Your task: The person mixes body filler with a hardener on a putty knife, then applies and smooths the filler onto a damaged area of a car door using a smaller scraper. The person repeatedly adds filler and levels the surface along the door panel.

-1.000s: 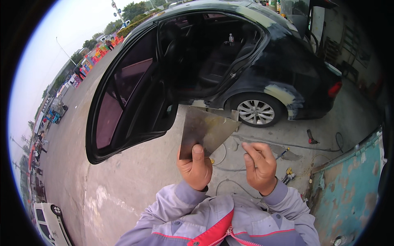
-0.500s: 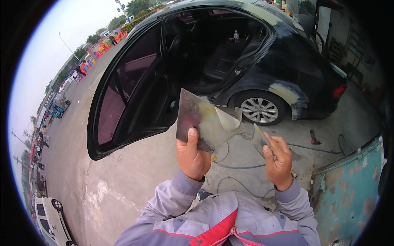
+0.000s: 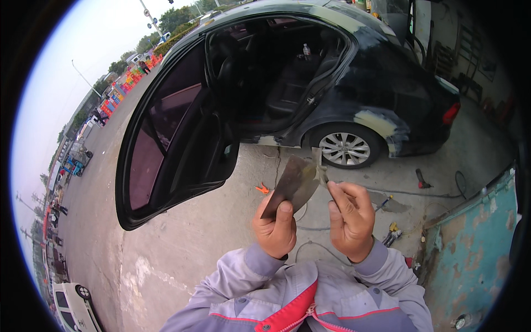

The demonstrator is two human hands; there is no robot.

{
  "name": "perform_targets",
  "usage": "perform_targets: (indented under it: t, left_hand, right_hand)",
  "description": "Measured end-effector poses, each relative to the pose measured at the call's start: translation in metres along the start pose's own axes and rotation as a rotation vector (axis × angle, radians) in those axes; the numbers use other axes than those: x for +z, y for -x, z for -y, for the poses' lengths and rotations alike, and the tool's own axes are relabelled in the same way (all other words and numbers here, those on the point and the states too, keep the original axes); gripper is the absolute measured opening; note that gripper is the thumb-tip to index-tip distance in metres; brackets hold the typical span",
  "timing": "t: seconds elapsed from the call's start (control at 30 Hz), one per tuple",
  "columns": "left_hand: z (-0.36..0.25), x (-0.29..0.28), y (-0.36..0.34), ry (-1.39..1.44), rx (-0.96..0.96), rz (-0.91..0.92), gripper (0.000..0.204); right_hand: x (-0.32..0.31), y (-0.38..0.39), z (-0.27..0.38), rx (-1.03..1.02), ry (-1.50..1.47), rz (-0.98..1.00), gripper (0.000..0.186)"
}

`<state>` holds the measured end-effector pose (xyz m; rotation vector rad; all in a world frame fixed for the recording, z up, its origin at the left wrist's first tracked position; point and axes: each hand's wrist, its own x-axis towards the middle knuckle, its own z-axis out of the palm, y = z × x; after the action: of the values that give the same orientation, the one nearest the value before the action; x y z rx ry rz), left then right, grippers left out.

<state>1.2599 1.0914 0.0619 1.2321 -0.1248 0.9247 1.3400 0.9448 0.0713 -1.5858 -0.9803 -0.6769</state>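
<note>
My left hand [image 3: 276, 227] grips a flat putty mixing board [image 3: 293, 187] by its near edge, thumb on top. The board is tilted, so its face shows narrow and dark, with paler smears toward the far right side. My right hand [image 3: 355, 221] pinches a thin putty spreader [image 3: 322, 176] between thumb and fingers, just right of the board. Spreader and board overlap here; whether they touch I cannot tell. Beyond them stands a black car [image 3: 404, 91] with pale filler patches [image 3: 376, 123] above its rear wheel [image 3: 345, 148].
The car's rear door [image 3: 180, 127] hangs wide open at left. On the concrete floor lie an orange clamp-like item [image 3: 262, 188], a red-and-black tool [image 3: 422, 180], a hose [image 3: 426, 194] and a yellow-ended tool [image 3: 392, 233]. A worn turquoise panel [image 3: 470, 249] stands at right.
My right hand and the spreader have moved left to the board. The board has turned more edge-on and come lower, and the pale putty blob on it no longer shows plainly.
</note>
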Motion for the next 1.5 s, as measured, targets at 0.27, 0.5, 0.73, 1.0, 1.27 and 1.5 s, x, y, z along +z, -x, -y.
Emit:
perform_targets:
  t: [0.27,0.5,0.73,1.0,1.27,1.5]
  left_hand:
    - [-0.005,-0.01,-0.027,0.113,0.093,-0.007,0.042]
    - [-0.006,-0.007,-0.034,0.276,-0.495,-0.154,0.037]
    - [-0.012,-0.022,-0.047,0.411,-0.287,-0.242,0.043]
    - [0.0,-0.006,-0.03,0.505,-0.293,-0.122,0.043]
    - [0.003,-0.007,0.007,-0.156,-0.311,0.184,0.031]
    - [-0.002,-0.017,-0.02,0.334,-0.373,-0.153,0.034]
  right_hand:
    - [-0.02,-0.007,-0.009,0.178,-0.128,0.008,0.034]
    - [-0.017,-0.004,-0.032,0.568,-1.076,-0.03,0.031]
    - [-0.025,0.007,-0.045,0.672,-0.741,0.104,0.027]
    - [0.011,-0.001,-0.039,0.826,-0.852,-0.16,0.018]
    - [0.005,-0.023,-0.028,0.617,-0.747,-0.331,0.022]
    - [-0.015,-0.022,-0.026,0.528,-1.189,-0.369,0.031]
